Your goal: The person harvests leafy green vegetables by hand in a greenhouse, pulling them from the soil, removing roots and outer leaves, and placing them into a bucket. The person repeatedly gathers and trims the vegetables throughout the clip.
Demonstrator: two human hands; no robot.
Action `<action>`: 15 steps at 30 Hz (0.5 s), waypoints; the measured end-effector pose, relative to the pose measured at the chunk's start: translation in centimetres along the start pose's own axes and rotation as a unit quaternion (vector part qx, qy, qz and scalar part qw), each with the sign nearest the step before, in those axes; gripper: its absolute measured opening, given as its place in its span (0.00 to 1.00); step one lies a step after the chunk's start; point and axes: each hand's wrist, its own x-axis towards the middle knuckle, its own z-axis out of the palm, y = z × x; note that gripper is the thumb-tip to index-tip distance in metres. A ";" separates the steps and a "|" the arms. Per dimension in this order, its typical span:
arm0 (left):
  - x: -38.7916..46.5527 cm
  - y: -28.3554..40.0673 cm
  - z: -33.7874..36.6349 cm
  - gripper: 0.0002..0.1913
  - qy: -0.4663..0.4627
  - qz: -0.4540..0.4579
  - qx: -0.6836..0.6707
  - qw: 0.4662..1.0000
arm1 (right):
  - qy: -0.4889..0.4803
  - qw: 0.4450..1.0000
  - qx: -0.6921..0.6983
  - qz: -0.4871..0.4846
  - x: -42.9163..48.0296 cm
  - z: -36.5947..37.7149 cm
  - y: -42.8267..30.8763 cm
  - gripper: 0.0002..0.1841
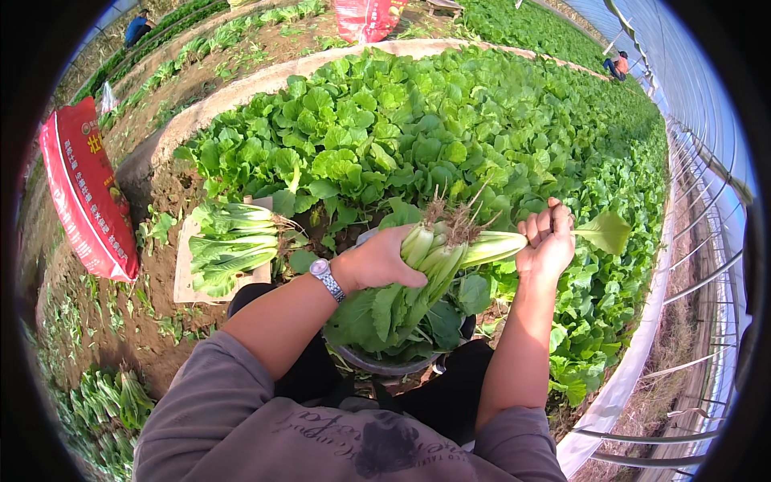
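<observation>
My left hand (374, 259), with a metal-band watch at the wrist, grips a bunch of leafy greens (430, 262) around its pale stalks. The bunch's soil-covered roots (449, 217) point up and away from me, and its leaves hang down toward me. My right hand (547, 241) is closed around a green leaf (605, 234); its pale stalk reaches left to the bunch, while the blade sticks out to the right. Below the bunch, between my knees, stands a round dark tub (385, 365) with loose leaves (446, 322) inside.
Left of the tub, pulled greens (235, 244) lie on a cardboard sheet (187, 265). A red printed sack (90, 193) stands farther left, and more bunches (111, 400) lie at lower left. Growing greens (433, 132) fill the bed ahead. Two people (138, 29) (617, 65) are far off.
</observation>
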 end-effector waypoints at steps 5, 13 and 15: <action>-1.2 -0.1 -0.9 0.37 0.152 0.059 0.251 0.954 | 0.040 0.939 -0.342 -0.019 1.9 -2.9 -1.2 0.04; -2.2 1.5 0.6 0.49 0.082 0.047 0.499 0.861 | -0.141 0.964 -0.081 0.208 -3.8 -1.3 5.0 0.22; -2.0 1.3 1.2 0.51 0.125 0.209 0.503 0.829 | -0.106 0.970 -0.028 0.218 -3.3 -0.3 3.6 0.16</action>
